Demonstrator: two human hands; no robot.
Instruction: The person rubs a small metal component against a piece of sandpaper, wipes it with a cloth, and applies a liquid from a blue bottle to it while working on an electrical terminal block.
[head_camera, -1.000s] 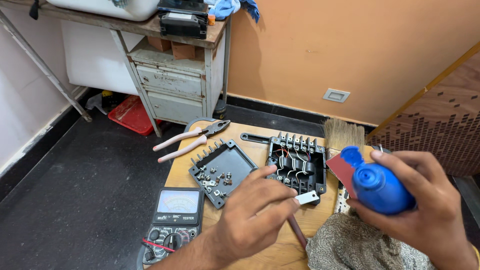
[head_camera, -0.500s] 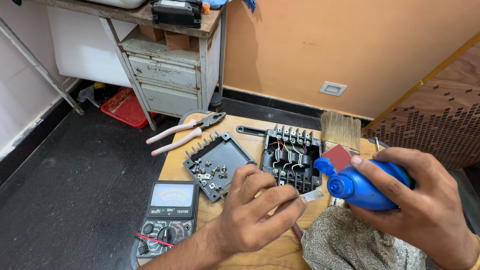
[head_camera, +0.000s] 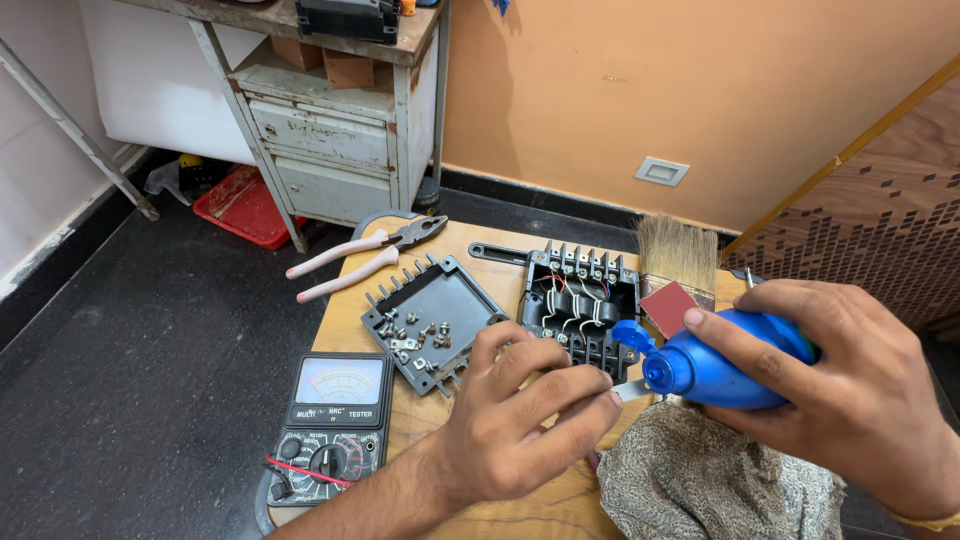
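My right hand is clenched around a blue plastic squeeze bottle, tipped sideways with its open cap toward my left hand. The left fingers pinch a small flat metal strip right at the bottle's mouth. Just beyond them on the wooden desk sit a black terminal box, its black lid holding screws, and pink-handled pliers; a grey cloth lies below.

Pink-handled pliers are laid at the wooden counter's far left edge. A black analogue multimeter with a red lead is set at the near left corner. A straw-bristled brush is seen at the back. A grey metal drawer cabinet and red tray are noted on the dark floor.
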